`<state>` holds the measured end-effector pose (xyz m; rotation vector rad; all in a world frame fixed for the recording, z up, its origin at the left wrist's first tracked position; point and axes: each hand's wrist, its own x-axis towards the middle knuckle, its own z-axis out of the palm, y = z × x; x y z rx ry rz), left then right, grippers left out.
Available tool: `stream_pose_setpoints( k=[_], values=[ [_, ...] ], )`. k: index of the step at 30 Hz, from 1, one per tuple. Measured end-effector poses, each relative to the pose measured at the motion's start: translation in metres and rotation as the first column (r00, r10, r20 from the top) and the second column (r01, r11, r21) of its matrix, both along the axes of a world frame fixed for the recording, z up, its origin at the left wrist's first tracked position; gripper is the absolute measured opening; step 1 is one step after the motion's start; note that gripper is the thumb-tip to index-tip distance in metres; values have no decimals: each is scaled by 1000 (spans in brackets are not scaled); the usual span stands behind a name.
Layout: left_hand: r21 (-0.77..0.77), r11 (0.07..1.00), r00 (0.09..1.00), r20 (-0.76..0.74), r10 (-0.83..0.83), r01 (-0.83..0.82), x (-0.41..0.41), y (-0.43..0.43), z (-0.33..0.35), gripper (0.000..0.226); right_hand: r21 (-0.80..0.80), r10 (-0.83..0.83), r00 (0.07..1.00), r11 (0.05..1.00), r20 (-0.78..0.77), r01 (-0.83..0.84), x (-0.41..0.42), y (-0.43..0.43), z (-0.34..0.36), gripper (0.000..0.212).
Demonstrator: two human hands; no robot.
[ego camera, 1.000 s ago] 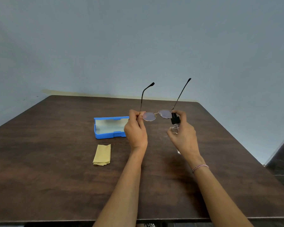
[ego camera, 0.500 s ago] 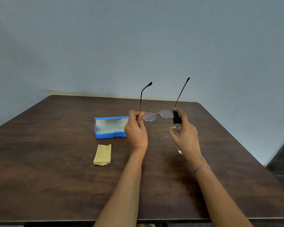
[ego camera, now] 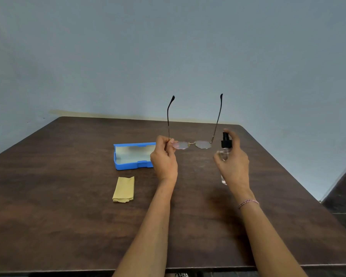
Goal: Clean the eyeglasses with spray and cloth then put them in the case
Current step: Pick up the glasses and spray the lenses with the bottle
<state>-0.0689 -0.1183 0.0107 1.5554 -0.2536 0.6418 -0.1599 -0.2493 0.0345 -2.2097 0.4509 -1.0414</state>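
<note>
- Two hands raised: left hand pinches eyeglasses at the lens edge, temples up.
- Right hand grips spray bottle, nozzle beside right lens.

Most of spray bottle behind right hand, case end seemingly behind left hand

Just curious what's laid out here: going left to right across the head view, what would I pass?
The yellow cloth → left hand → eyeglasses → spray bottle. The blue case is left out; it overlaps the cloth sideways.
</note>
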Motion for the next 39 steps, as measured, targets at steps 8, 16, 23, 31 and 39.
stream_pose_setpoints(
  k=[8, 16, 23, 31, 39],
  values=[
    [96, 976, 978, -92, -186, 195, 3, -5, -6, 10, 30, -76, 989, 997, 130, 73, -6, -9, 8, 61],
    [236, 922, 944, -197, -265, 308, 1, -8, -10, 8, -129, 132, 977, 985, 165, -112, -7, 18, 9, 61],
    [323, 878, 928, -235, -288, 354, -1, -9, -8, 5, -119, 142, 982, 985, 125, -127, -1, 19, 6, 69],
    [362, 835, 906, -248, -343, 415, -3, -10, -6, 2, 11, 69, 980, 997, 186, -72, -2, 9, 8, 55],
    [279, 900, 938, -184, -293, 335, -1, -8, -7, 6, -147, 293, 955, 944, -46, -297, -3, 17, 5, 62]
  ],
)
